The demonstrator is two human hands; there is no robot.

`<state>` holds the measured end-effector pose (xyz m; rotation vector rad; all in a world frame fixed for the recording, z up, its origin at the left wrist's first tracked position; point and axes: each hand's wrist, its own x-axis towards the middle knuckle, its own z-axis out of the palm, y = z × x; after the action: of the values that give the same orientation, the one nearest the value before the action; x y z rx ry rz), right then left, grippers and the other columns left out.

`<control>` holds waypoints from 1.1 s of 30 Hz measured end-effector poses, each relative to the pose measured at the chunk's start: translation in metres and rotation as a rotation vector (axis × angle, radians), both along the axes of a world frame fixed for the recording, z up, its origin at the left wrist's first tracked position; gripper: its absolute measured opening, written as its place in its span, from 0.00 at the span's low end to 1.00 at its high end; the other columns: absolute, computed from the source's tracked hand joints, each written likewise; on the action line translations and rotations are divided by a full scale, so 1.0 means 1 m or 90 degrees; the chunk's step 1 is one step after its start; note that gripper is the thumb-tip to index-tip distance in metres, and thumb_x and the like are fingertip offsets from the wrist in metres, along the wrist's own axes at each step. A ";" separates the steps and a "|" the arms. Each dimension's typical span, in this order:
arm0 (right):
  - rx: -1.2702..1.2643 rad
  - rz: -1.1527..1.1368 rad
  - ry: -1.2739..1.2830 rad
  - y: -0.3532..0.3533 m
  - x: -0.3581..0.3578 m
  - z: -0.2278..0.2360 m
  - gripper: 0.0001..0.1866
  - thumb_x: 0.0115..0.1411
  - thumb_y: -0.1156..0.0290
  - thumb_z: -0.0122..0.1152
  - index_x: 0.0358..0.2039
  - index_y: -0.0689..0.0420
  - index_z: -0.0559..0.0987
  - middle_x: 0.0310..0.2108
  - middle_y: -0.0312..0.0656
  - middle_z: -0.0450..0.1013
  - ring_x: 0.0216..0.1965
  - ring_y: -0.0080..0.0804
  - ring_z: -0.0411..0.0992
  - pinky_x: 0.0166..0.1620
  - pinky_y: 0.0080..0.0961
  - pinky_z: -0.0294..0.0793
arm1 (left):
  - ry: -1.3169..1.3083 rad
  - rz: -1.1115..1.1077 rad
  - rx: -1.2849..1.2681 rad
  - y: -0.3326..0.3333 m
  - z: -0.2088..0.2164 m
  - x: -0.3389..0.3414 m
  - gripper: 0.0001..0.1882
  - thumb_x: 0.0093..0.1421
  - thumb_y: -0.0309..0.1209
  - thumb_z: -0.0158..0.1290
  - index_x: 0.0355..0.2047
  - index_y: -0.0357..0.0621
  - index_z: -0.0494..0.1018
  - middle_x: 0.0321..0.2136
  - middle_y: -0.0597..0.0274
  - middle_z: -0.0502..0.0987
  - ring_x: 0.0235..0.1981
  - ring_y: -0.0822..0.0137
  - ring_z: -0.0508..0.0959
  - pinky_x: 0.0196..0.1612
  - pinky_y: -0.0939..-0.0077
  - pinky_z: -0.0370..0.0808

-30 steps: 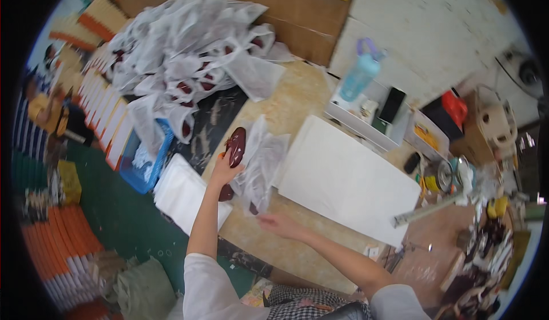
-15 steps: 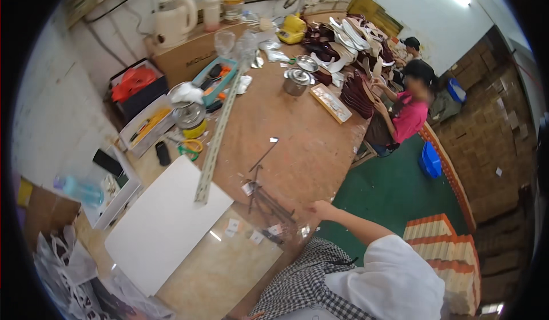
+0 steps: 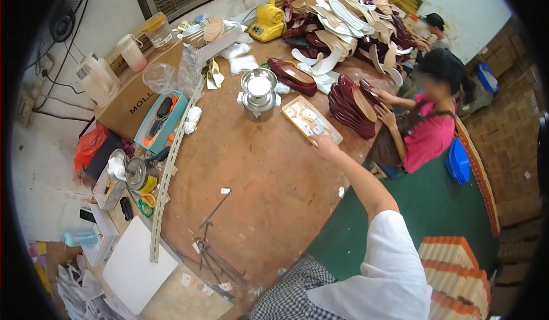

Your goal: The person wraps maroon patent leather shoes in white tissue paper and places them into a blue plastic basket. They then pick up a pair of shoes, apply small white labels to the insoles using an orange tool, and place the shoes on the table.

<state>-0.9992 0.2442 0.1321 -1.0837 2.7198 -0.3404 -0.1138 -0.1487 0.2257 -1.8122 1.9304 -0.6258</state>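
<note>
My right hand [image 3: 327, 147] reaches far forward over the table, its fingers closed at the near edge of a shallow wooden-rimmed tray [image 3: 296, 127]. Small white and orange pieces lie in that tray. Just left of it stands a shiny steel pot [image 3: 257, 102] with a bowl-like top that looks white inside. Beyond the tray, a stack of dark red shoe uppers [image 3: 350, 108] rests beside a co-worker. A single dark red shoe [image 3: 293, 77] lies behind the pot. My left hand is out of view.
A co-worker in pink [image 3: 429, 128] sits at the right edge, handling a dark red shoe part. Shoes and pale insoles [image 3: 343, 23] heap up at the back. A perforated metal strip [image 3: 164, 191], thin metal rods [image 3: 214, 257] and a white board [image 3: 134, 268] lie left and near.
My right hand has moved forward from the table's near edge to the tray. The view has shifted forward with it. The co-worker's hands stay at the shoe stack.
</note>
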 end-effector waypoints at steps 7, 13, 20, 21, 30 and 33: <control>-0.007 -0.109 0.152 -0.067 -0.158 0.005 0.31 0.50 0.73 0.55 0.58 0.56 0.63 0.54 0.45 0.66 0.49 0.47 0.69 0.47 0.38 0.73 | 0.121 -0.057 0.110 0.051 0.044 -0.095 0.27 0.58 0.50 0.46 0.46 0.40 0.73 0.46 0.41 0.72 0.49 0.48 0.72 0.50 0.49 0.68; 0.162 -0.099 0.249 -0.102 -0.219 -0.018 0.16 0.56 0.71 0.50 0.45 0.50 0.75 0.44 0.39 0.71 0.46 0.36 0.70 0.39 0.34 0.75 | 0.132 0.000 0.242 0.092 0.056 -0.201 0.27 0.55 0.48 0.53 0.50 0.46 0.71 0.49 0.37 0.69 0.51 0.41 0.68 0.54 0.54 0.65; 0.046 -0.053 0.182 -0.114 -0.224 -0.008 0.10 0.47 0.68 0.63 0.32 0.56 0.80 0.35 0.42 0.75 0.37 0.42 0.74 0.38 0.35 0.75 | 0.336 -0.097 0.423 0.110 0.006 -0.256 0.27 0.54 0.45 0.56 0.51 0.44 0.70 0.52 0.37 0.66 0.53 0.41 0.66 0.56 0.52 0.63; -0.024 -0.030 0.170 -0.120 -0.212 0.018 0.11 0.46 0.67 0.64 0.32 0.56 0.80 0.34 0.43 0.76 0.35 0.43 0.75 0.38 0.35 0.75 | 0.352 -0.098 0.439 0.119 0.008 -0.269 0.28 0.54 0.45 0.56 0.52 0.45 0.70 0.52 0.37 0.66 0.54 0.40 0.65 0.56 0.52 0.62; -0.552 -0.199 -0.525 -0.043 0.053 0.157 0.10 0.55 0.70 0.63 0.34 0.63 0.77 0.29 0.33 0.75 0.29 0.17 0.70 0.32 0.19 0.71 | 1.017 0.179 0.826 0.218 0.013 -0.463 0.23 0.65 0.35 0.45 0.60 0.45 0.61 0.54 0.54 0.68 0.55 0.59 0.69 0.54 0.67 0.67; -0.480 -0.052 -0.432 -0.028 0.186 0.139 0.11 0.50 0.69 0.67 0.29 0.61 0.76 0.23 0.40 0.69 0.25 0.25 0.69 0.29 0.24 0.69 | 1.213 0.386 0.890 0.249 0.021 -0.501 0.31 0.65 0.45 0.43 0.63 0.44 0.52 0.54 0.54 0.68 0.54 0.61 0.69 0.54 0.67 0.67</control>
<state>-0.8135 0.2166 0.2707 -0.7665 2.0279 -1.5134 -0.6151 0.1005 0.2467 -1.4085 1.1583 2.6409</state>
